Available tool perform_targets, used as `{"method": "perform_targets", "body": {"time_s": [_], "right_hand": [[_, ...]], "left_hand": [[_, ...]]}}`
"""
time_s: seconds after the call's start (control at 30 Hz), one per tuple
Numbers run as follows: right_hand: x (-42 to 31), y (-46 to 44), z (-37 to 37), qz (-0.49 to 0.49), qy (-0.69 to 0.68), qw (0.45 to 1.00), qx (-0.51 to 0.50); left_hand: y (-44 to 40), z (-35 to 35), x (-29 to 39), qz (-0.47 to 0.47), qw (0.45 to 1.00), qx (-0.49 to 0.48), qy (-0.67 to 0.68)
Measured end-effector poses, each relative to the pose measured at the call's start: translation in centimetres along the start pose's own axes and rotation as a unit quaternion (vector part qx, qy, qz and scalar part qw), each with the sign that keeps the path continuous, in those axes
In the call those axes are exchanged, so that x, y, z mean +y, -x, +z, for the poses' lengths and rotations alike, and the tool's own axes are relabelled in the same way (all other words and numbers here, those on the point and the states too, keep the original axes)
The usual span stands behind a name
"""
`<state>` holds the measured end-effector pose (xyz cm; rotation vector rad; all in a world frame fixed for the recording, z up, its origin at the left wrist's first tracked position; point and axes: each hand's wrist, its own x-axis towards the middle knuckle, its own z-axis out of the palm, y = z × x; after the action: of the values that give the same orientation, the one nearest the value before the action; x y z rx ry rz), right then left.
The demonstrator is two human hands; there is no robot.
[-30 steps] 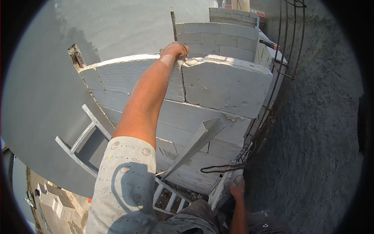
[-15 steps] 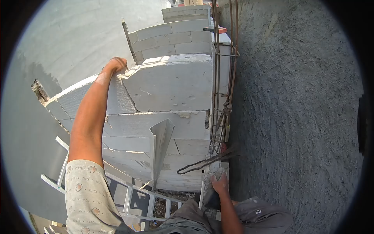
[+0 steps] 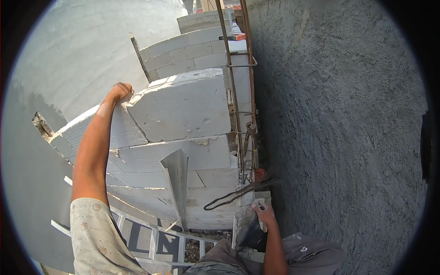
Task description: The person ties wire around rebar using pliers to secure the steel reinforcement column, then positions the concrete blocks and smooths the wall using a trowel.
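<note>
My left hand (image 3: pixel 123 90) reaches far forward, its fingers curled over the top edge of the white block wall (image 3: pixel 183 110); the fingertips are partly hidden. Low in the view, my right hand (image 3: pixel 264 213) is by the narrow ledge (image 3: pixel 243 215), above a dark shoe (image 3: pixel 253 234). Its thumb and a finger show apart with nothing visible between them. A looped bundle of thin dark wire (image 3: pixel 224 200) sticks out just ahead of my right hand. Rusty steel bars (image 3: pixel 234 91) stand upright at the wall's right end, tied with cross pieces.
A bent sheet-metal channel (image 3: pixel 178 188) leans against the wall. An aluminium ladder (image 3: pixel 153 243) lies below on the left. Rough grey plaster wall (image 3: pixel 339 128) rises close on the right. An orange-and-black tool (image 3: pixel 233 37) sits on a ledge beyond the bars.
The view has turned slightly, so the wall and bars appear further left. My left hand keeps its place on the wall. The right hand's fingers look more spread than before.
</note>
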<state>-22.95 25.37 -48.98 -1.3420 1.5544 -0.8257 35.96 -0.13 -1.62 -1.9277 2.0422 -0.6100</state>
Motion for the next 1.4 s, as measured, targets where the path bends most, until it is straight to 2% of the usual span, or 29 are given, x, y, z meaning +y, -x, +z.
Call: {"method": "perform_targets", "body": {"time_s": [0.03, 0.13, 0.23, 0.33, 0.43, 0.63, 0.73, 0.83, 0.93, 1.0, 1.1, 1.23, 1.33, 1.4], "right_hand": [[1.6, -0.6, 0.4, -0.002, -0.011, 1.000, 0.024], [3.3, -1.1, 0.5, 0.147, -0.200, 0.969, 0.014], [4.9, -1.3, 1.7, 0.076, -0.143, 0.986, 0.046], [5.7, -1.9, 2.3, 0.065, -0.092, 0.991, 0.069], [3.9, -1.1, 1.6, 0.085, -0.127, 0.987, 0.049], [4.5, -1.3, 2.0, 0.079, 0.006, 0.994, 0.074], [5.3, -1.7, 2.3, 0.085, 0.014, 0.992, 0.087], [2.9, -0.8, 1.8, 0.102, 0.029, 0.991, 0.082], [5.7, -1.8, 2.5, 0.043, 0.026, 0.994, 0.092], [5.2, -1.6, 2.5, 0.043, 0.013, 0.994, 0.100], [4.6, -1.4, 2.5, 0.035, -0.017, 0.992, 0.120], [3.2, -1.0, 2.1, 0.060, -0.046, 0.988, 0.132], [5.5, -1.9, 2.8, 0.021, -0.051, 0.988, 0.147], [5.7, -2.0, 2.8, 0.028, -0.067, 0.987, 0.140]], "left_hand": [[0.1, 0.0, 0.0, 0.002, 1.000, 0.007, 0.000], [0.8, -1.5, 1.2, 0.000, 0.999, -0.038, 0.002], [0.7, -1.1, 0.7, 0.004, 0.999, -0.023, 0.036], [0.5, -1.1, 0.7, -0.006, 0.999, -0.027, 0.043], [1.3, -2.0, 1.7, -0.031, 0.998, -0.026, 0.045], [2.3, -2.9, 2.9, -0.040, 0.997, -0.009, 0.065], [1.8, -2.8, 2.6, -0.028, 0.999, -0.018, 0.036], [1.6, -2.1, 1.9, -0.024, 0.999, -0.007, 0.048], [2.0, -2.8, 2.7, -0.043, 0.997, -0.014, 0.057], [1.8, -3.0, 2.8, -0.058, 0.997, -0.036, 0.031], [2.0, -3.0, 2.9, -0.064, 0.997, -0.019, 0.041], [2.3, -3.4, 3.2, -0.041, 0.997, -0.025, 0.061], [2.2, -2.9, 2.7, -0.028, 0.999, -0.003, 0.046], [2.3, -3.1, 3.0, -0.024, 0.998, 0.002, 0.050]]}}
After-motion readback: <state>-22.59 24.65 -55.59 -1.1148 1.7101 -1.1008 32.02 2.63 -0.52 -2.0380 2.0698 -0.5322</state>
